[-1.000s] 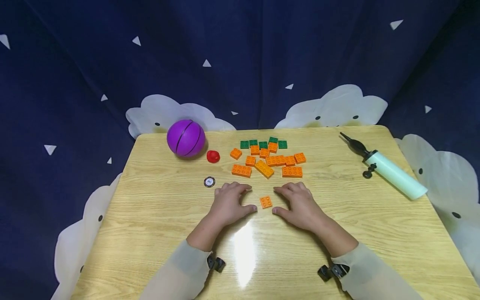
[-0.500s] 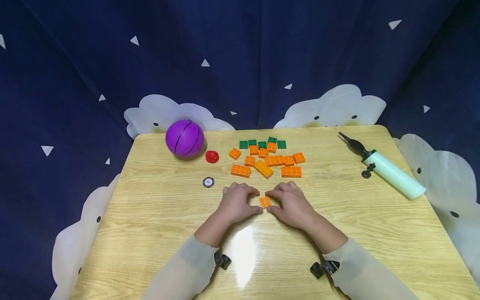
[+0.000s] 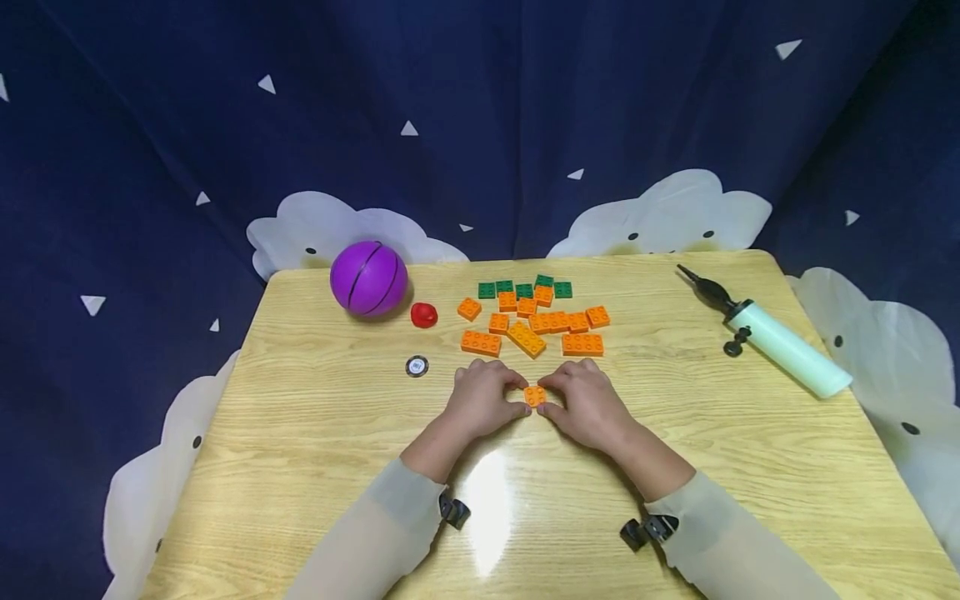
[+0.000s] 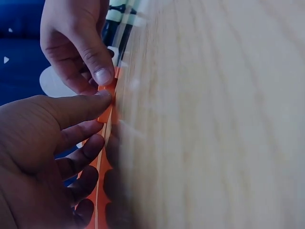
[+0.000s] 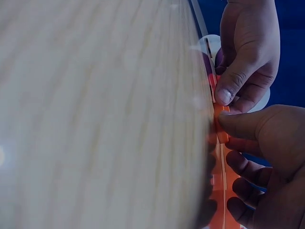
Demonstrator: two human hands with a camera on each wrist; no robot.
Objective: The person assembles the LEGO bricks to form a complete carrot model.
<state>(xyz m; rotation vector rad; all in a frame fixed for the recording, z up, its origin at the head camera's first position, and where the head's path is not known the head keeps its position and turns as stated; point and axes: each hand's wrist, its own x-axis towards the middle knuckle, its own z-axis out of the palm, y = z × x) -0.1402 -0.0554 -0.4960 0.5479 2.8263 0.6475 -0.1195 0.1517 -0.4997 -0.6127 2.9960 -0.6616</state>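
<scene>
A small square orange toy brick (image 3: 535, 396) lies near the middle of the table, between my two hands. My left hand (image 3: 483, 398) pinches it from the left, thumb at the near side and index finger at the far side. From the right, my right hand (image 3: 587, 404) pinches the same brick in a like way. In the left wrist view both thumbs press on the orange brick (image 4: 106, 112); the other fingers of the left hand curl loosely below. The right wrist view shows the brick (image 5: 222, 129) between both hands, close to the tabletop.
Behind the hands lie several orange bricks (image 3: 527, 339) and several green bricks (image 3: 487, 290). A purple ball (image 3: 368, 278), a small red object (image 3: 423, 315) and a round chip (image 3: 417, 366) are to the left. A pale green pump (image 3: 789, 348) lies right, on the wooden table (image 3: 300, 450).
Both hands have closed in on the small orange brick from either side and now pinch it. The brick has shifted slightly away and to the right and turned straighter.
</scene>
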